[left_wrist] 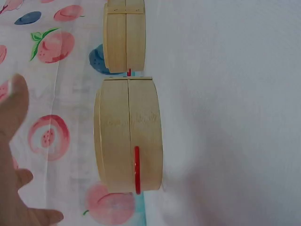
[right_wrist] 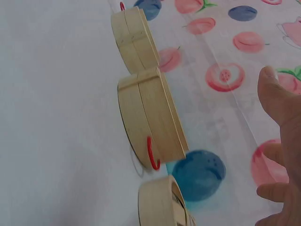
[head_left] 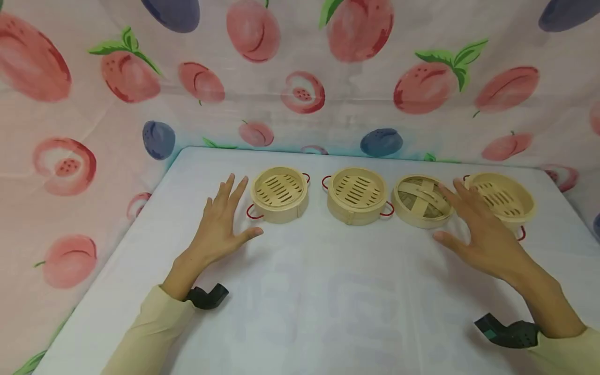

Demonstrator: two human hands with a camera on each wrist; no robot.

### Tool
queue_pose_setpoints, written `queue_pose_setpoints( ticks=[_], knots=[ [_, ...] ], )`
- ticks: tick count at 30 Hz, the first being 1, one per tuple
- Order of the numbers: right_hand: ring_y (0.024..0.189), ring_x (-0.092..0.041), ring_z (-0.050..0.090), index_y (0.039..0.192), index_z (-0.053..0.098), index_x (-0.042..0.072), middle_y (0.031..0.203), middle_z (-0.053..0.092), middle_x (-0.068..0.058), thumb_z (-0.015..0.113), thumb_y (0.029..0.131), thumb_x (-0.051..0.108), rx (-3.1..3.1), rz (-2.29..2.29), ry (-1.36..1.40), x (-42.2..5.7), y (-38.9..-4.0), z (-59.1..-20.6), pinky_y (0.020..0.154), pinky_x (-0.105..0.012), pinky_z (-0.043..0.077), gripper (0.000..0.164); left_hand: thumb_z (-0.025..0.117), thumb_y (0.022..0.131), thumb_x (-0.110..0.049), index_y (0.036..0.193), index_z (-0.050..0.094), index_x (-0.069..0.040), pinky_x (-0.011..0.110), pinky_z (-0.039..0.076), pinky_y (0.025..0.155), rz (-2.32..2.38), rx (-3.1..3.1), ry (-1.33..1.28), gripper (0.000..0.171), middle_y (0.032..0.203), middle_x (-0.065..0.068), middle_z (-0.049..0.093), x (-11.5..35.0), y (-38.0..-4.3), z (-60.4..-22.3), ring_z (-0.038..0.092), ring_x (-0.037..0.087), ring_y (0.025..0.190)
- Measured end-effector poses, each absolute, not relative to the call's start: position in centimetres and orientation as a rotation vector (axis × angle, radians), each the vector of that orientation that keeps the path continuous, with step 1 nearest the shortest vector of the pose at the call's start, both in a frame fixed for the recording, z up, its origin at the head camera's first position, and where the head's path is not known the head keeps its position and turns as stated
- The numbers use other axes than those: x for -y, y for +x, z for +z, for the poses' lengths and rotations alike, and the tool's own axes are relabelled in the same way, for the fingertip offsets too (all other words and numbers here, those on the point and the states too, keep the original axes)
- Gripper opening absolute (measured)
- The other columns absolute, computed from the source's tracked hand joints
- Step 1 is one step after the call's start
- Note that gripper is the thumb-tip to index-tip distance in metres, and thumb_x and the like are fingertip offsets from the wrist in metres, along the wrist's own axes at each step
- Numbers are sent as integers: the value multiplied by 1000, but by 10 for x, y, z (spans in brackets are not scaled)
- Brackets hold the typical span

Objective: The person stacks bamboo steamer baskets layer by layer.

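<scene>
Across the back of the white table stand three slatted bamboo steamer baskets with red handles: a left one (head_left: 280,195), a middle one (head_left: 357,195) and a right one (head_left: 508,198). Between the middle and right baskets lies a woven bamboo steamer lid (head_left: 422,202). My left hand (head_left: 220,224), fingers spread and holding nothing, is just left of the left basket. My right hand (head_left: 483,237), also spread and holding nothing, overlaps the lid's edge and part of the right basket in the head view. In the left wrist view, the left basket (left_wrist: 128,134) shows its side.
A peach-print cloth (head_left: 300,104) hangs behind the white table (head_left: 328,291) and along its left side. Each wrist wears a black camera, the left wrist camera (head_left: 208,297) and the right wrist camera (head_left: 508,332).
</scene>
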State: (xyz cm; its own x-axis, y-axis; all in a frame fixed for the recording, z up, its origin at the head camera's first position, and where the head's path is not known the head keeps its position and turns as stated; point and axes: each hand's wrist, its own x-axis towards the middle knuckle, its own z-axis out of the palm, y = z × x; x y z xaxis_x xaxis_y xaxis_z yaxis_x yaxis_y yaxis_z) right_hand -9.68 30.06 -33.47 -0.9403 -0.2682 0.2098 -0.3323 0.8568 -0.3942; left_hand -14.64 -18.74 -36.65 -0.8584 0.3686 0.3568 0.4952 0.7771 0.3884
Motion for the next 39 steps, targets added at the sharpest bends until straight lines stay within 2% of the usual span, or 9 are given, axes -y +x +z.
queue_pose_setpoints(
  ticks=[4,8,12,18,22,24,27,32,39],
  knots=[
    [143,-40,1,153,23,22,157,15,-15,70,87,37,2798,774,560,-275,-112,-342,103,-71,6,82,71,82,-51,154,15,-20,74,17,99,-814,2694,-539,96,156,19,13,191,-150,-367,18,46,138],
    [143,-39,6,152,28,22,155,21,-15,69,87,38,2711,862,666,-252,-128,-345,105,-70,8,79,74,83,-37,153,21,-18,74,22,97,-987,2678,-418,90,155,20,17,189,-152,-373,23,43,138],
    [143,-35,9,151,30,23,155,23,-13,70,86,39,2696,911,693,-236,-138,-343,104,-70,13,77,74,83,-34,150,26,-17,74,26,95,-1068,2679,-409,84,154,21,19,182,-153,-384,23,42,138],
    [144,-31,7,152,28,27,157,20,-7,64,89,48,2712,955,712,-219,-146,-339,104,-70,13,76,76,83,-31,143,33,-18,69,31,96,-1155,2659,-409,76,154,20,18,171,-154,-394,23,42,138],
    [143,-33,12,151,30,25,155,24,-10,59,89,56,2656,942,738,-211,-149,-340,106,-67,14,76,79,81,-28,138,36,-15,66,27,102,-1187,2647,-425,72,151,21,23,167,-159,-397,19,38,141],
    [143,-33,15,151,31,23,155,26,-10,58,88,58,2632,944,749,-208,-150,-340,106,-66,15,76,80,80,-25,135,37,-12,62,27,104,-1215,2631,-432,71,148,21,27,166,-161,-397,22,37,140],
    [142,-32,19,150,31,24,155,27,-7,59,88,57,2613,967,759,-203,-152,-341,106,-66,18,76,81,78,-21,133,39,-9,57,29,105,-1266,2608,-441,70,145,21,31,166,-164,-399,27,38,137],
    [141,-30,23,150,32,24,155,27,-4,63,88,50,2592,1012,797,-197,-155,-341,103,-66,23,74,81,79,-15,128,44,-6,53,40,98,-1317,2575,-463,62,139,21,37,163,-170,-405,35,39,131],
    [140,-24,26,150,31,26,153,29,2,66,88,46,2594,1020,852,-186,-164,-342,103,-61,28,74,81,78,-15,111,52,-7,50,40,97,-1320,2539,-467,45,128,15,45,154,-178,-411,38,29,127]
  ],
)
